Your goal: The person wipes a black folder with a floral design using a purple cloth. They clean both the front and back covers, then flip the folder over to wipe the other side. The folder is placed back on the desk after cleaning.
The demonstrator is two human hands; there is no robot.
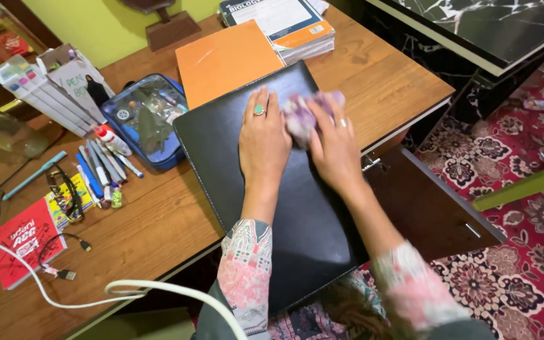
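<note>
A: How is the crumpled purple cloth (306, 116) gripped?

B: It is clutched in the right hand (334, 148), pressed onto the black folder (272, 208) at frame centre.

A: And the left hand (262, 141)?

B: Laid flat, fingers spread, so the folder is steadied; an orange book (221, 60) lies above.

Even, bright indoor light, soft shadows, slight blur at the edges.

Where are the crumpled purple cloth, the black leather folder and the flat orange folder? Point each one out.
crumpled purple cloth (302, 116), head view, its bunched middle beside the right hand (335, 148).
black leather folder (297, 220), head view, bare cover below the hands.
flat orange folder (225, 60), head view, centre of its cover.
</note>
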